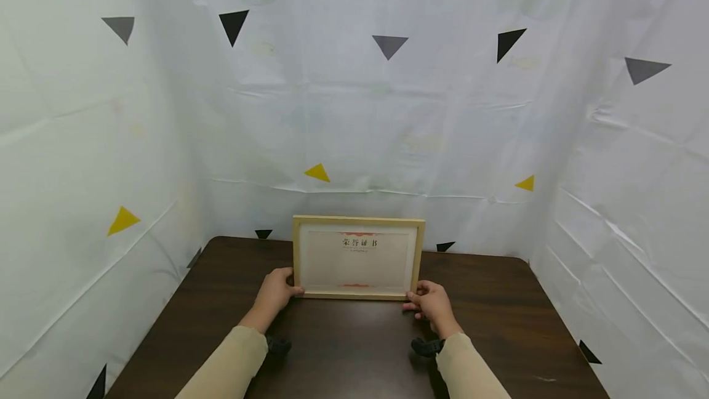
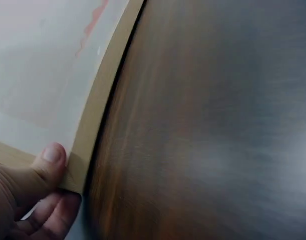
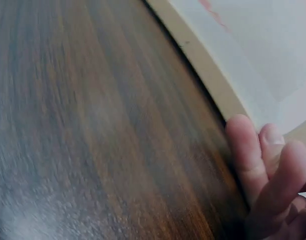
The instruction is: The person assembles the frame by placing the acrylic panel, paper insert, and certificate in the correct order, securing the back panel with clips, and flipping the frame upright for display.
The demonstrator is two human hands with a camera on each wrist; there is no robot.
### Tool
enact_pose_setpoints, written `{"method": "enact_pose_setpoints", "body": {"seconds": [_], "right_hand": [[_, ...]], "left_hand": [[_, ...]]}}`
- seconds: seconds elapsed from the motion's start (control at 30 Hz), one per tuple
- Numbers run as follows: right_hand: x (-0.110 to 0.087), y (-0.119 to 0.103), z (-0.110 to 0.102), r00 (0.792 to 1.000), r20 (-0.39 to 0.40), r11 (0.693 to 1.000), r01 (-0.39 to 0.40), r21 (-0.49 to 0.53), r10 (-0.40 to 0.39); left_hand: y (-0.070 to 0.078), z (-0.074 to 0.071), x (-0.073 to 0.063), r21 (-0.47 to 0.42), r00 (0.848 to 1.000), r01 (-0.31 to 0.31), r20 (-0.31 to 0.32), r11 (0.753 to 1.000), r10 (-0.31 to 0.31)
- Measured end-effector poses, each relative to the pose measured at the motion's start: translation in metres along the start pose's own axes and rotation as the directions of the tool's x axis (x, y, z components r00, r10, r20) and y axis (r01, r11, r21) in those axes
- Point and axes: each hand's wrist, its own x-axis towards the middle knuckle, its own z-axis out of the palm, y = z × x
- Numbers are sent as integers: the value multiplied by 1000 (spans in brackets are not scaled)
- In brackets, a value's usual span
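A framed certificate (image 1: 354,260) stands on its long edge on the dark wooden table, its light wood border around a white mat and a sheet with red ornament. At its lower left corner my left hand (image 1: 274,291) pinches the frame; the left wrist view shows the thumb (image 2: 52,157) on the front and other fingers behind the corner. My right hand (image 1: 432,303) holds the lower right corner, its thumb against the front of the border. In the right wrist view, several fingertips (image 3: 241,131) bunch at that corner, and part of this hand is cut off.
The brown table (image 1: 487,319) has rounded far corners. White sheeting (image 1: 354,128) with black, grey and yellow triangles hangs behind it and on both sides. Both wrists wear dark bands under pale sleeves (image 1: 229,356).
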Motion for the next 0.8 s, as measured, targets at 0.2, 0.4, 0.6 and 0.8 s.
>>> {"method": "enact_pose_setpoints", "body": {"seconds": [0.2, 0.4, 0.6, 0.8], "right_hand": [[6, 10, 6, 995, -86, 998, 53, -26, -56], [4, 17, 18, 989, -118, 996, 79, -39, -83], [4, 11, 18, 988, -122, 995, 83, -53, -89], [11, 11, 13, 985, -131, 990, 100, -104, -113]], "left_hand": [[-5, 6, 20, -52, 1000, -24, -11, 998, 23], [-20, 9, 17, -102, 999, -28, -33, 994, 25], [-21, 12, 15, -141, 999, -35, -44, 989, 29], [-21, 14, 21, -177, 998, -33, -55, 984, 23]]}}
